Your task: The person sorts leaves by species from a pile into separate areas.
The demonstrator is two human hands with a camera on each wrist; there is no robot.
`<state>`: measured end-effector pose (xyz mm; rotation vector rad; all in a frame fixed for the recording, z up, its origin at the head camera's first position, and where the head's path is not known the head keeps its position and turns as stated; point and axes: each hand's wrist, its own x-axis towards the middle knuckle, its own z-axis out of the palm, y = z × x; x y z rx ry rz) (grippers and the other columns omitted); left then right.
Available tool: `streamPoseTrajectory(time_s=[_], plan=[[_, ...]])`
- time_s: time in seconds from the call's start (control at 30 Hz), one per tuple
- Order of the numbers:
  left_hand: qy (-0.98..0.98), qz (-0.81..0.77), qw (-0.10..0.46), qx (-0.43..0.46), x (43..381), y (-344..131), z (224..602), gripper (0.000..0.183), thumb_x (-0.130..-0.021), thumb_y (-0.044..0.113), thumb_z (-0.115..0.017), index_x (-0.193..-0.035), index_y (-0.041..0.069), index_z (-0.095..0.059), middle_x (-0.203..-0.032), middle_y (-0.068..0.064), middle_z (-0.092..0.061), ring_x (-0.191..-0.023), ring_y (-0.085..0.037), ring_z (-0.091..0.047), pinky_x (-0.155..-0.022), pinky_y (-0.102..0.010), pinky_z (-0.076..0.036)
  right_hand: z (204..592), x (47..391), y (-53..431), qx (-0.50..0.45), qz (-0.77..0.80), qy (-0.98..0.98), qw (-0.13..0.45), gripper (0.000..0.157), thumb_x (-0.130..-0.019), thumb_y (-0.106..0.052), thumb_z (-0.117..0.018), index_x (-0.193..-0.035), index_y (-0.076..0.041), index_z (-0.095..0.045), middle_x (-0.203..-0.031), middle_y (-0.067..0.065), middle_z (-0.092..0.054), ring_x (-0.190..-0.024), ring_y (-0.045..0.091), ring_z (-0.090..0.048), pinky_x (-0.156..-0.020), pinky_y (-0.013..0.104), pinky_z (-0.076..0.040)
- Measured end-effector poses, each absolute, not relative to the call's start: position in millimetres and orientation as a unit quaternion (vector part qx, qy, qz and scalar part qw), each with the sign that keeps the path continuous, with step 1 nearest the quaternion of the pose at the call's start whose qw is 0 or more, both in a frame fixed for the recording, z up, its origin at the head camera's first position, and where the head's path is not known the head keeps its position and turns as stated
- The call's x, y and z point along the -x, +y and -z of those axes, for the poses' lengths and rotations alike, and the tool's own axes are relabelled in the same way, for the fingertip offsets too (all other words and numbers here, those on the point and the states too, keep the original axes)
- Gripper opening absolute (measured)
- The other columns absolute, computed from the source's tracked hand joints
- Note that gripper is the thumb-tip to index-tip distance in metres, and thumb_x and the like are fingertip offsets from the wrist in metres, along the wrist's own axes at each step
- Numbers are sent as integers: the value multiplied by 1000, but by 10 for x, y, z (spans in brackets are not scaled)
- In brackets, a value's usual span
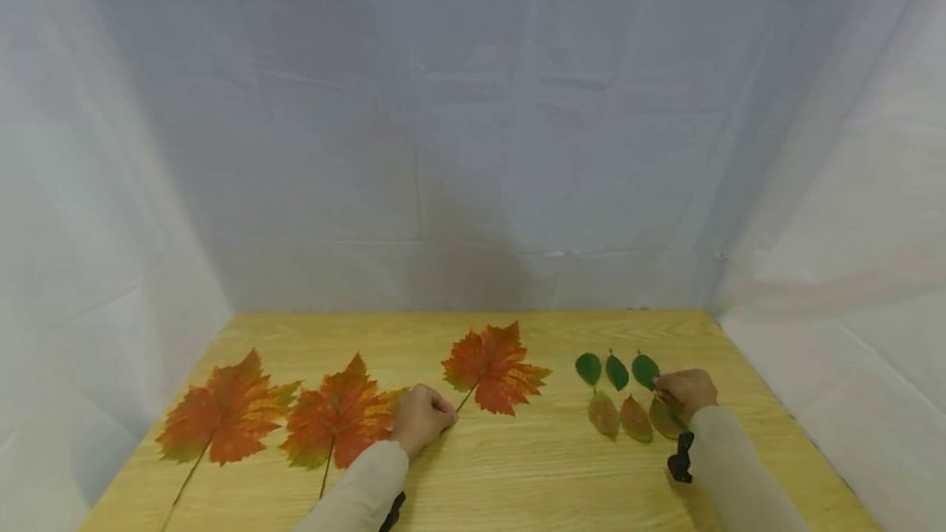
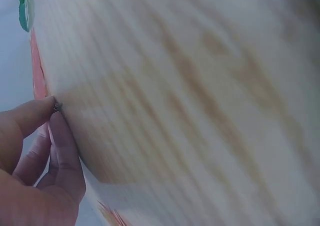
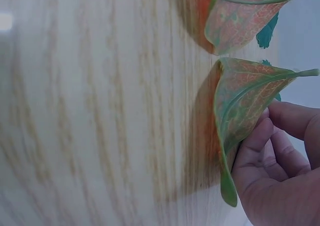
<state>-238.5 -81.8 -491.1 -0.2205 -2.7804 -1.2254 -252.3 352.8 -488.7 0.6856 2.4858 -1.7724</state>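
My left hand (image 1: 424, 417) pinches the thin stem of an orange-red maple-like leaf (image 1: 497, 368) at the table's middle; in the left wrist view, thumb and forefinger meet on the dark stem end (image 2: 58, 106). At the right, my right hand (image 1: 689, 391) pinches the lower edge of a small green leaf (image 1: 645, 370), the last in a row with two other green leaves (image 1: 617, 372). Below them lie three reddish-green leaves; the nearest one (image 1: 665, 419) is partly covered by the hand. In the right wrist view this curled leaf (image 3: 245, 100) hides part of the fingertips.
Two more orange-red leaves with long stems, one at the far left (image 1: 225, 409) and one beside my left forearm (image 1: 336, 413), lie on the wooden table (image 1: 517, 483). Pale sheeting (image 1: 473, 146) hangs behind the table and along both sides.
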Motion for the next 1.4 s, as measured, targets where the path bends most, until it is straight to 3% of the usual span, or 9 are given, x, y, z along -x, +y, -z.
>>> streamPoseTrajectory(time_s=[0.13,0.3,0.47,0.63,0.73,0.87,1.1,1.4], plan=[[-913,396,53,79,2380,-809,4919,20,-76,4,-74,-58,10,-68,-58,4,-62,-50,-9,-46,-50,-26,-40,4903,2524,3539,-211,564,798,6,38,-85,-10,-66,-111,17,-61,-64,1,-68,-59,11,-64,-61,27,-51],[-917,384,48,98,2371,-770,4884,38,-76,-3,-66,-47,13,-48,-44,8,-37,-43,-8,-29,-43,-23,-27,4902,2511,3529,-208,562,801,7,35,-86,-10,-64,-109,16,-62,-64,1,-67,-60,11,-63,-61,27,-50],[-918,380,27,109,2329,-747,4831,45,-78,-5,-62,-47,17,-38,-43,9,-27,-41,-8,-24,-41,-22,-24,4882,2477,3500,-209,570,795,9,39,-86,-8,-63,-114,19,-58,-66,1,-67,-60,10,-62,-59,26,-50],[-887,449,-44,96,2273,-786,4765,33,-83,-1,-62,-52,8,-54,-46,6,-41,-43,-8,-34,-42,-23,-30,4865,2456,3487,-211,581,786,12,45,-86,-6,-63,-120,22,-52,-69,0,-67,-61,9,-63,-59,25,-52],[-831,533,-140,75,2232,-816,4700,18,-89,2,-61,-74,-5,-69,-57,0,-56,-48,-9,-42,-46,-24,-37,4868,2454,3498,-208,569,795,11,45,-86,-8,-63,-119,20,-54,-68,-1,-67,-62,9,-62,-60,25,-51],[-769,594,-236,29,2138,-830,4635,18,-94,4,-58,-99,-9,-70,-74,-4,-66,-57,-8,-50,-53,-22,-43,4874,2456,3520,-198,560,804,9,44,-87,-11,-63,-118,19,-56,-70,0,-67,-64,10,-62,-61,26,-51],[-708,652,-272,-17,1899,-831,4617,22,-95,4,-58,-109,-12,-64,-84,-6,-69,-66,-5,-57,-59,-16,-48,4914,2487,3552,-195,555,809,6,41,-86,-12,-64,-115,18,-59,-68,0,-67,-64,10,-62,-61,26,-50],[-680,675,-284,-31,1535,-778,4692,15,-93,-1,-58,-103,-11,-66,-86,-8,-71,-74,-10,-68,-70,-23,-56,4917,2487,3547,-197,571,797,8,43,-86,-8,-63,-117,21,-55,-69,-1,-67,-63,8,-63,-61,24,-51]])
